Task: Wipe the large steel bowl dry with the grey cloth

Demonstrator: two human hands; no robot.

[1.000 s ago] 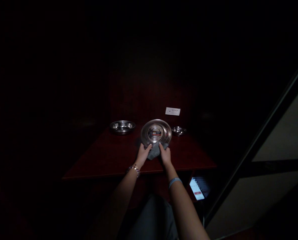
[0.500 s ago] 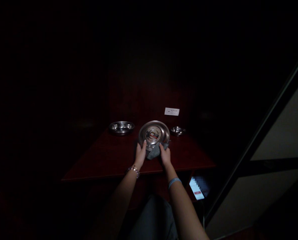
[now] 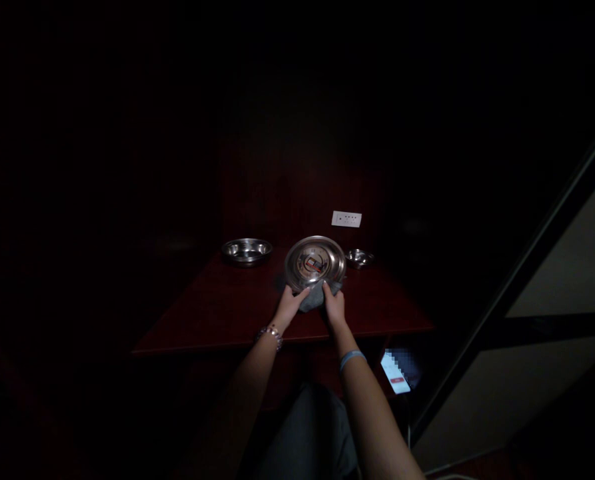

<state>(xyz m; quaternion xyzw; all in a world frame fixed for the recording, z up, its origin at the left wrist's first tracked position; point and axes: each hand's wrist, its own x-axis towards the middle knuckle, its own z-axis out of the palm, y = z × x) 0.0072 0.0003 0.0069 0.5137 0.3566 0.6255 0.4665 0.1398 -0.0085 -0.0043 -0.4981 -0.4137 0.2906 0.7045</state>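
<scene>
The person is holding a round steel plate [image 3: 314, 262] tipped up on its near edge, so that its shiny inner face is turning toward the head camera rather than lying flat on the dark red table [image 3: 217, 313]. It could not stand at that angle alone, so both hands are propping it from below. The left hand [image 3: 290, 305] is closing on the lower left of the rim, fingers curled up onto the metal. The right hand [image 3: 334, 307] is pressing a bunched grey cloth [image 3: 312, 300] against the lower right of the rim, with the cloth gathered between the two hands under the plate. Both forearms are reaching straight forward and converging, wrists close together, a bead bracelet [image 3: 271, 332] on the left and a blue wristband [image 3: 352, 358] on the right. A steel bowl [image 3: 247, 251] is sitting apart to the left, and a small bowl [image 3: 360, 258] is sitting just beside the plate on the right.
</scene>
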